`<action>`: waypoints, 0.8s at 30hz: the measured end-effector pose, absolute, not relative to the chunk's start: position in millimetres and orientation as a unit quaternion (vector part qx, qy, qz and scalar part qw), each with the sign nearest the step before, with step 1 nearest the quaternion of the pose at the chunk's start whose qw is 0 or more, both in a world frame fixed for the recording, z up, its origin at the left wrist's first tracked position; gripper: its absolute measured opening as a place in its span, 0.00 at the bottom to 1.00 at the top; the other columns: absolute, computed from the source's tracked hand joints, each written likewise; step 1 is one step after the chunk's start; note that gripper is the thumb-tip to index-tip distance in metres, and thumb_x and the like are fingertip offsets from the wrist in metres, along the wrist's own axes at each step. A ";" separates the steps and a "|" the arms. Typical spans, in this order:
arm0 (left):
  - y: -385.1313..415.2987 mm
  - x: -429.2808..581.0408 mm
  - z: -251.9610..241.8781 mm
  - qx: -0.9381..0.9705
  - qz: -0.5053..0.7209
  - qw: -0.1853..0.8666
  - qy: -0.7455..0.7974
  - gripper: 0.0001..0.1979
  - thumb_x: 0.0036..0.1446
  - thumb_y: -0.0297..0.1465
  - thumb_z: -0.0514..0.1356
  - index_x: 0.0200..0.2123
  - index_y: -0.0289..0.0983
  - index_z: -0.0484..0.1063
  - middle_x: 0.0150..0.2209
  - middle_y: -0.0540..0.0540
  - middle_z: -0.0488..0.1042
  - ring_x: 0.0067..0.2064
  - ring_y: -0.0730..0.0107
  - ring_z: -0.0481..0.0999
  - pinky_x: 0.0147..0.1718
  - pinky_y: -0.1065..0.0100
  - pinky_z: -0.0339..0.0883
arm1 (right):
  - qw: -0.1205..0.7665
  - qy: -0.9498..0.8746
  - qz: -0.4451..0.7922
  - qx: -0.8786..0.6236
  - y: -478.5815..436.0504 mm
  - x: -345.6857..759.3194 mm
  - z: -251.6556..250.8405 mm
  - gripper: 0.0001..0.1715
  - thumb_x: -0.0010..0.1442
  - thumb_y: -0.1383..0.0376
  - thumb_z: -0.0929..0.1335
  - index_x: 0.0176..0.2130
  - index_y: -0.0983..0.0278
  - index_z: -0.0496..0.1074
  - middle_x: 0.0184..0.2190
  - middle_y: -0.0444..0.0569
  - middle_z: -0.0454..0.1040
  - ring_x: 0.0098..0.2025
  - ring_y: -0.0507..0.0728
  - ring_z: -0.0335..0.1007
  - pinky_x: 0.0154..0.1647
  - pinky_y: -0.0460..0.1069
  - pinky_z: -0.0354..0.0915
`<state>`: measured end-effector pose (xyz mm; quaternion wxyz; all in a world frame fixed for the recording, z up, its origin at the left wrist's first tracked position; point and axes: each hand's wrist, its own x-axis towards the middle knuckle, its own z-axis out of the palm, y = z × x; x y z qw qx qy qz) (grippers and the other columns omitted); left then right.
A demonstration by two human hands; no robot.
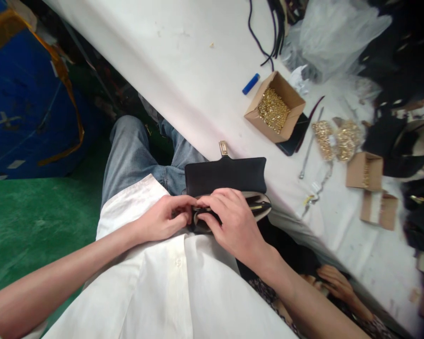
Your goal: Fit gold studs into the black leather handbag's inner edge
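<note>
White workbench, green floor; left hand, right hand, fingers gripping black handbag.

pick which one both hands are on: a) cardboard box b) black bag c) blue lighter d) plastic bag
B, the left hand and right hand both meet at the opened black bag over the person's lap, while the box, lighter and plastic bag lie away on the table.
</note>
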<state>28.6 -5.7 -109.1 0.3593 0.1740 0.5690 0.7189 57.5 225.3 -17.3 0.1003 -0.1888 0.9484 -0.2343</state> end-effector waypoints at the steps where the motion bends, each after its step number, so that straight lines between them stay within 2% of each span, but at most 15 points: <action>1: -7.6 31.8 -108.2 0.179 0.716 0.320 0.595 0.23 0.63 0.22 0.58 0.60 0.39 0.78 0.36 0.50 0.79 0.37 0.67 0.77 0.40 0.66 0.72 | 0.100 0.950 -0.236 -0.181 225.0 58.1 -15.1 0.14 0.72 0.72 0.75 0.53 0.59 0.74 0.49 0.50 0.81 0.53 0.67 0.74 0.59 0.64 0.67; 4: -11.6 36.2 -108.2 0.123 0.752 0.252 0.597 0.27 0.68 0.24 0.59 0.68 0.41 0.72 0.39 0.49 0.78 0.38 0.67 0.76 0.42 0.65 0.72 | 0.118 0.952 -0.230 -0.167 227.4 57.4 -13.0 0.09 0.74 0.72 0.73 0.51 0.60 0.73 0.50 0.50 0.80 0.51 0.65 0.76 0.55 0.62 0.69; 7: -14.1 33.0 -113.2 0.041 0.777 0.255 0.574 0.24 0.70 0.28 0.61 0.67 0.40 0.71 0.44 0.46 0.79 0.43 0.63 0.78 0.47 0.63 0.73 | 0.141 0.939 -0.241 -0.199 234.6 51.1 -16.2 0.07 0.76 0.71 0.71 0.51 0.61 0.75 0.50 0.50 0.81 0.50 0.64 0.77 0.54 0.61 0.70; 11: -17.6 23.2 -122.5 0.035 0.764 0.269 0.586 0.20 0.72 0.35 0.65 0.64 0.40 0.74 0.59 0.40 0.78 0.58 0.55 0.77 0.57 0.61 0.71 | 0.108 0.920 -0.310 -0.213 248.1 40.0 -8.9 0.07 0.76 0.71 0.69 0.50 0.60 0.76 0.50 0.51 0.82 0.50 0.63 0.79 0.54 0.59 0.72; 14: -20.7 14.2 -122.2 0.068 0.778 0.288 0.555 0.29 0.72 0.46 0.66 0.70 0.44 0.71 0.73 0.38 0.68 0.72 0.45 0.68 0.68 0.55 0.67 | 0.078 0.904 -0.388 -0.164 259.3 34.7 19.8 0.07 0.76 0.68 0.70 0.48 0.58 0.79 0.48 0.51 0.82 0.47 0.62 0.80 0.48 0.56 0.75; 17: -22.0 4.9 -110.7 0.112 0.793 0.322 0.505 0.48 0.60 0.60 0.73 0.76 0.47 0.65 0.78 0.41 0.61 0.79 0.35 0.56 0.78 0.46 0.56 | 0.018 0.872 -0.487 -0.050 266.8 31.8 56.5 0.07 0.75 0.60 0.73 0.44 0.58 0.82 0.45 0.54 0.82 0.44 0.65 0.80 0.43 0.56 0.75; 19: -18.3 0.1 -99.2 0.117 0.786 0.350 0.496 0.59 0.45 0.60 0.82 0.75 0.49 0.67 0.75 0.42 0.67 0.79 0.29 0.56 0.80 0.43 0.53 | -0.018 0.817 -0.575 0.035 266.5 27.8 72.9 0.12 0.72 0.53 0.76 0.46 0.58 0.85 0.43 0.54 0.82 0.42 0.67 0.80 0.39 0.56 0.74; 22: -2.2 -3.6 -83.1 0.102 0.769 0.394 0.493 0.67 0.25 0.50 0.90 0.71 0.48 0.72 0.66 0.40 0.77 0.74 0.22 0.63 0.77 0.40 0.60 | -0.051 0.738 -0.667 0.088 259.1 11.5 77.0 0.16 0.67 0.51 0.80 0.50 0.56 0.87 0.38 0.50 0.83 0.39 0.64 0.78 0.36 0.53 0.72; 24: 13.8 -3.7 -74.5 0.096 0.775 0.397 0.482 0.63 0.27 0.51 0.89 0.69 0.46 0.73 0.65 0.40 0.78 0.71 0.23 0.69 0.73 0.41 0.68 | -0.091 0.726 -0.678 0.076 253.8 -5.2 70.3 0.16 0.66 0.52 0.81 0.48 0.57 0.88 0.38 0.49 0.83 0.40 0.62 0.78 0.39 0.51 0.72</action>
